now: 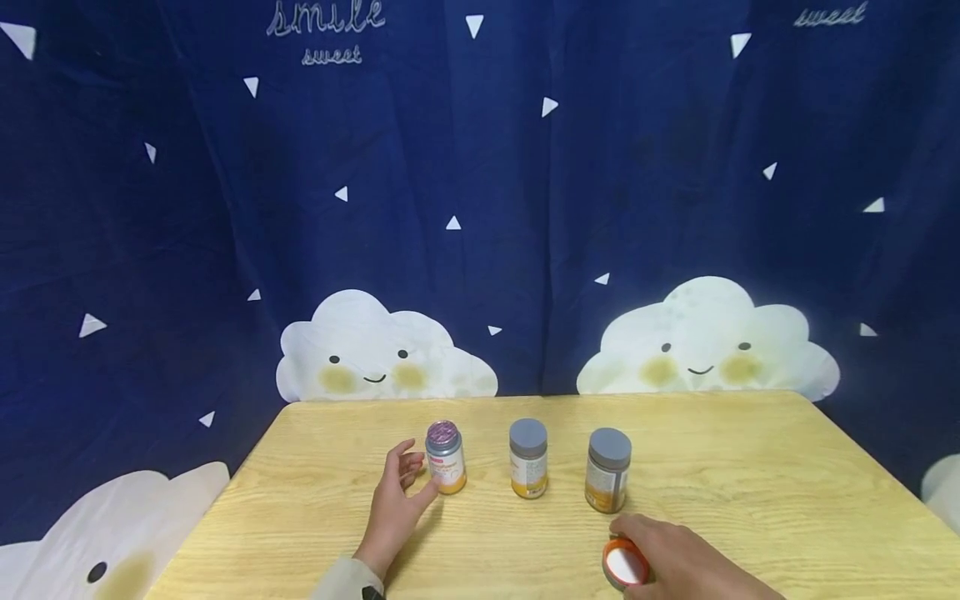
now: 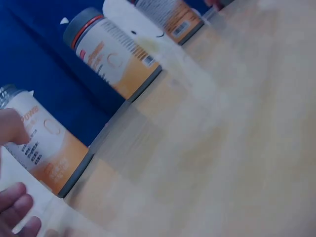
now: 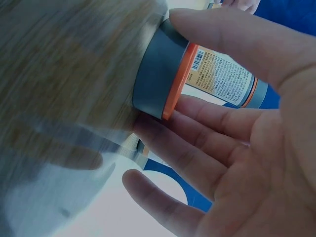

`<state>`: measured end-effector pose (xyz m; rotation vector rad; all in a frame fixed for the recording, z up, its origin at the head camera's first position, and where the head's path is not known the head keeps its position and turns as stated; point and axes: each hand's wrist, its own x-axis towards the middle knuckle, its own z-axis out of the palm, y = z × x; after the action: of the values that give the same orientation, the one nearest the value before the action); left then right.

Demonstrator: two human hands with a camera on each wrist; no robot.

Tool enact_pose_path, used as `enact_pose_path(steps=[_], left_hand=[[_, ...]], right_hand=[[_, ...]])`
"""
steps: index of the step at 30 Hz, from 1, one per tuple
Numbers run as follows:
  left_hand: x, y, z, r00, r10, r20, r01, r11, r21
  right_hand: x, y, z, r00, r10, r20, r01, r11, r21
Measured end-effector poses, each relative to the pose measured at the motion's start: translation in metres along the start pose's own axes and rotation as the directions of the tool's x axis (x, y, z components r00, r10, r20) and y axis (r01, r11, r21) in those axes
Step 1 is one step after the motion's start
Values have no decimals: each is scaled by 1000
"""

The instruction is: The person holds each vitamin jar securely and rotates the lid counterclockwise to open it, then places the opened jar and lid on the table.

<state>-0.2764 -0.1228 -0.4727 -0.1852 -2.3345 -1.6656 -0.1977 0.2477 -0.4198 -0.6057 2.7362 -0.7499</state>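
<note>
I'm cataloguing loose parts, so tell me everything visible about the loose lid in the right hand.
The loose lid is round and shallow, with a grey side wall, an orange rim and a white inner face; it looks like plastic. It is upside down, open side facing up, nearer the person than the rightmost jar. The right hand pinches it between thumb and fingers. Whether it touches the table I cannot tell.

Past my wooden worktop (image 1: 750, 475), I see a blue curtain (image 1: 510, 175) at twelve o'clock, with smiley white clouds (image 1: 375, 333) at eleven and one.
</note>
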Motion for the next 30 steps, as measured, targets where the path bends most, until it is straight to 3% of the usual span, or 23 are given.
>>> enact_pose_path(steps=[4,7,11,15,20,30], left_hand=[[-11,7,1,997,-24,-69,20,998,-64],[-20,13,6,998,6,-63,-14,990,-138],[-32,20,17,996,63,67,-46,973,-225],[-39,27,30,970,110,217,-46,958,-283],[-34,31,48,946,147,288,-60,955,-291],[-11,33,76,943,128,306,-54,970,-239]], right_hand=[[-2,2,0,999,-27,-22,27,1000,-10],[-2,4,0,999,-41,-22,41,999,-17],[-1,3,0,998,-56,-24,55,998,-24],[-1,0,1,999,-27,-18,27,1000,-5],[-1,-3,0,999,33,4,-33,999,29],[-2,1,-2,1000,8,8,-8,999,36]])
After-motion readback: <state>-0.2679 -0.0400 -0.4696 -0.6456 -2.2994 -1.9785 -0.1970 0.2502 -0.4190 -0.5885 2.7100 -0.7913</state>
